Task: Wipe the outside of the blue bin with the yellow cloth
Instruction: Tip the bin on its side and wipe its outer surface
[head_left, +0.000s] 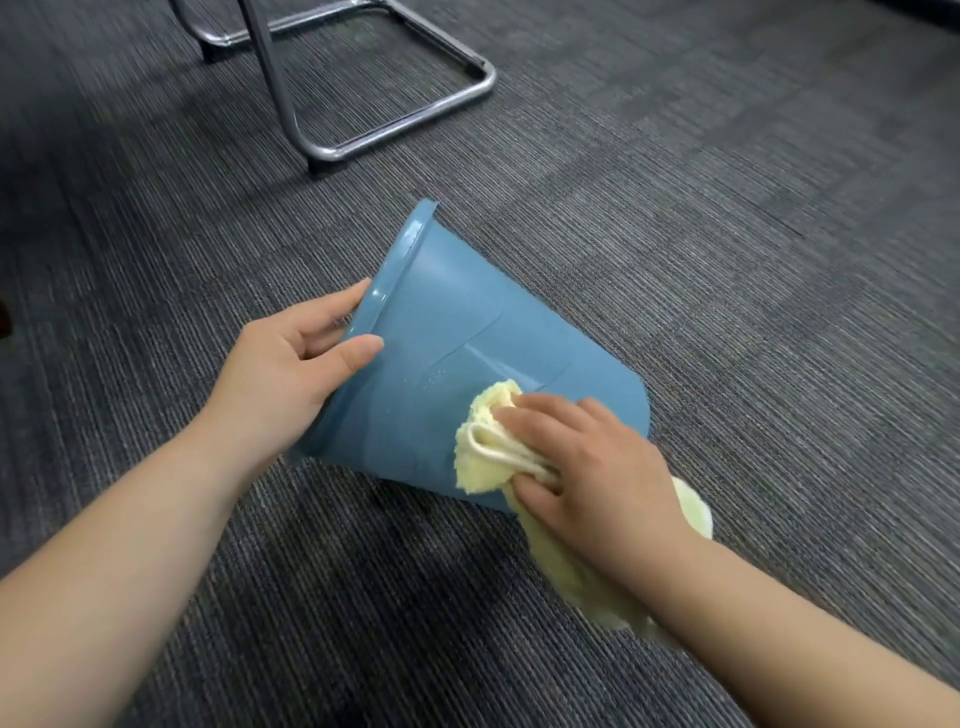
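Note:
The blue bin (447, 332) lies tipped on its side on the carpet, its rim toward the left and its base toward the right. My left hand (291, 369) grips the rim, thumb on the outside wall and fingers over the edge. My right hand (587, 462) holds the bunched yellow cloth (488, 447) and presses it against the bin's outer wall near the base. A loose end of the cloth hangs down under my right wrist. A few water droplets show on the wall near the cloth.
Grey ribbed carpet (727, 260) covers the floor all around. A chrome tubular chair base (395, 130) stands behind the bin at the upper left.

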